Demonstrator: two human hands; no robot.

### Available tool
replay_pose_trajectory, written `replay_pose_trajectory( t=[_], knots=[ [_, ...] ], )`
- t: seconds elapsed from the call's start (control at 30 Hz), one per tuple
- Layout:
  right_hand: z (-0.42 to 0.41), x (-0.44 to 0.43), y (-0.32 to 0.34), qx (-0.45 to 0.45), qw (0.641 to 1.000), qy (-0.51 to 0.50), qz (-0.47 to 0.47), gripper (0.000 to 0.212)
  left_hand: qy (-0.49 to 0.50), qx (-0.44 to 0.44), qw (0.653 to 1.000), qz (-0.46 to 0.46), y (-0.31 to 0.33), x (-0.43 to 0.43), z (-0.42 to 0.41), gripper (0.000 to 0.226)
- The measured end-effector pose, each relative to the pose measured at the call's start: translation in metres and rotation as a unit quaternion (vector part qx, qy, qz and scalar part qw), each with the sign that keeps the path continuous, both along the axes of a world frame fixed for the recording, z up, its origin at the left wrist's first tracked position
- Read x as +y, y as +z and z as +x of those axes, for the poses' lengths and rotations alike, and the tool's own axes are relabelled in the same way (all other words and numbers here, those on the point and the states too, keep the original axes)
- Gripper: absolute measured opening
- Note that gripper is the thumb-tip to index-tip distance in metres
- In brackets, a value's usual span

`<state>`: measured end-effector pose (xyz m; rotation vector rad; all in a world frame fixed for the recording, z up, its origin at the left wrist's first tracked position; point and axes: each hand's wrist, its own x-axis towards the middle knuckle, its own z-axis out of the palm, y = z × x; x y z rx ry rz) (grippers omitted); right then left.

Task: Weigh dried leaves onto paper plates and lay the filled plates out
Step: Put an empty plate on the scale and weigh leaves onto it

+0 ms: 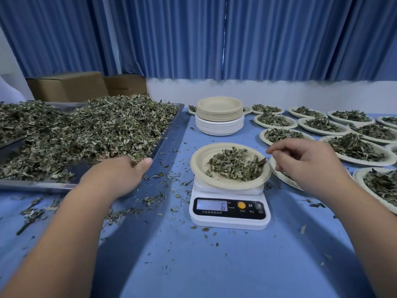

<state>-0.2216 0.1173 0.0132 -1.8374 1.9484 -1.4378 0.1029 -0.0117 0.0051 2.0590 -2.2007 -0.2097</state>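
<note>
One plate [214,181] level on scale [229,220]; leaf pile [236,164] elongated left-right.

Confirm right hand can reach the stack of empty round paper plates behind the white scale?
Likely yes. Right hand hovers nearby; only low leaf-filled paper plates lie between it and the stack of empty round plates.

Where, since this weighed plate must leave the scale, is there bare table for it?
Bare table in front of the scale, toward the near edge, barely littered. A littered strip runs between tray and scale, up to the plate stack. Right of the scale, filled plates crowd.
</note>
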Motion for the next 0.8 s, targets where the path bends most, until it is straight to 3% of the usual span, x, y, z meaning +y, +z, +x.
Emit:
replay_pose_trajectory(
  t=[0.17,0.57,0.8],
  knots=[
    [-0.001,-0.001,-0.001,0.006,1.0,0.002,-0.004,0.034,-0.037,-0.016,0.999,0.028,-0.003,0.01,-0.014,0.081],
    [0.0,-0.001,-0.001,0.021,1.0,-0.004,0.003,0.026,-0.017,-0.027,0.998,-0.061,-0.004,0.022,-0.022,0.051],
    [0.001,0.0,0.001,0.002,1.0,-0.005,0.005,0.031,0.008,0.026,0.997,-0.067,-0.005,0.011,-0.012,0.059]
  ],
)
